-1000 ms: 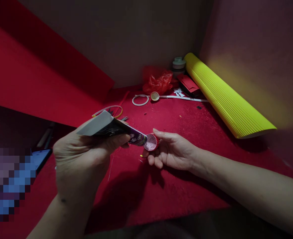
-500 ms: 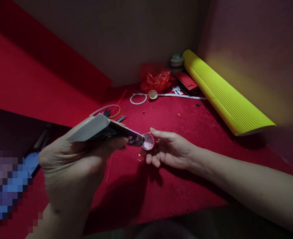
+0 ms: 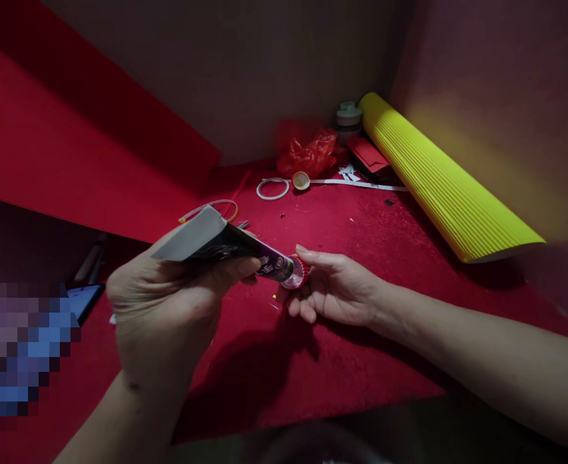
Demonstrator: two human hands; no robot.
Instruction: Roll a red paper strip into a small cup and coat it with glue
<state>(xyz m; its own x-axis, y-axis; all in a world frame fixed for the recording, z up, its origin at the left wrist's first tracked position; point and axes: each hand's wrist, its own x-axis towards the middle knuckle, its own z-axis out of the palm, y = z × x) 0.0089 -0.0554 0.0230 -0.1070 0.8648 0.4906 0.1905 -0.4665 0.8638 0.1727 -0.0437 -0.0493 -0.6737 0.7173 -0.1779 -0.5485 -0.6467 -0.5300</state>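
My left hand [image 3: 168, 309] grips a flattened glue tube [image 3: 226, 248], silver at its folded end and dark with print toward the nozzle. The nozzle points into a small round red ribbed cap [image 3: 297, 272] with a pale inside. My right hand [image 3: 332, 290] pinches that cap between thumb and fingers just above the red felt surface [image 3: 361, 232]. The tube's tip touches or nearly touches the cap's inside.
A yellow corrugated paper roll [image 3: 438, 180] lies at the right. At the back are a red plastic bag [image 3: 308, 154], a white ring [image 3: 272, 188], a small round lid [image 3: 300, 180], white paper strips [image 3: 356, 185] and tape rolls [image 3: 348, 116]. A red sheet [image 3: 71, 142] leans at left.
The tube's nozzle has moved further into the cap. Both hands stay in about the same place; the view has shifted slightly.
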